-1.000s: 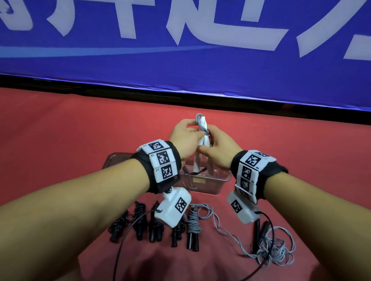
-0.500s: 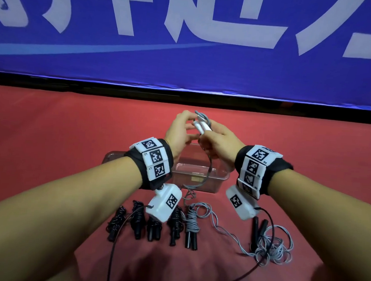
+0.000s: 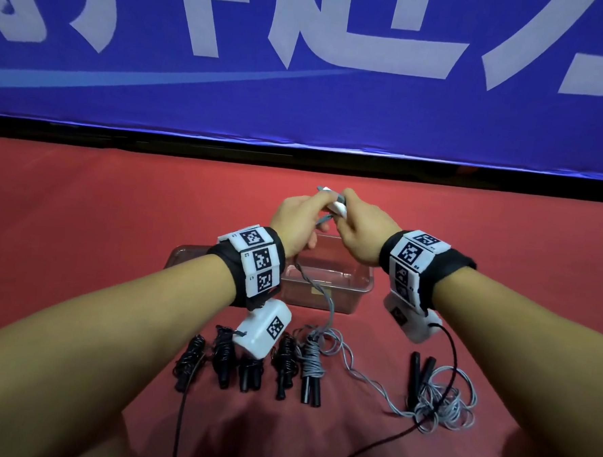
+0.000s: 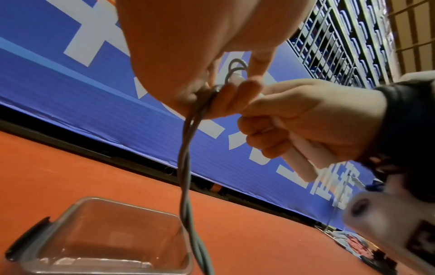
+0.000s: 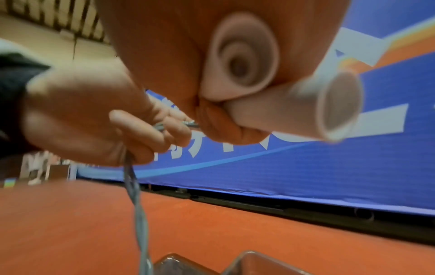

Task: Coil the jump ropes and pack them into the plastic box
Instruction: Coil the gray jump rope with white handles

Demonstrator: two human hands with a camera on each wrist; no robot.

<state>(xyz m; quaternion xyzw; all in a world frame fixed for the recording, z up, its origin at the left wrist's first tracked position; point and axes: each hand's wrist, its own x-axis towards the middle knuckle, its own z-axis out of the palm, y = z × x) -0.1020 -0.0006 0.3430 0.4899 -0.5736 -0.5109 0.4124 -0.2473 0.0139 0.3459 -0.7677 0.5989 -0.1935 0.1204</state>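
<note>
Above the plastic box (image 3: pixel 328 283), my right hand (image 3: pixel 360 232) grips both white handles (image 4: pixel 299 158); my left hand (image 3: pixel 295 224) pinches the grey cord (image 4: pixel 186 148). Coiling is just starting; next, wrap cord around the handles.

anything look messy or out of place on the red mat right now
One thing: a grey jump rope with black handles lies in a loose tangle at the right of the mat, while the five bundles left of it are neatly wound. The clear plastic box looks empty. The hands' own grey cord trails slack across the box.
</note>
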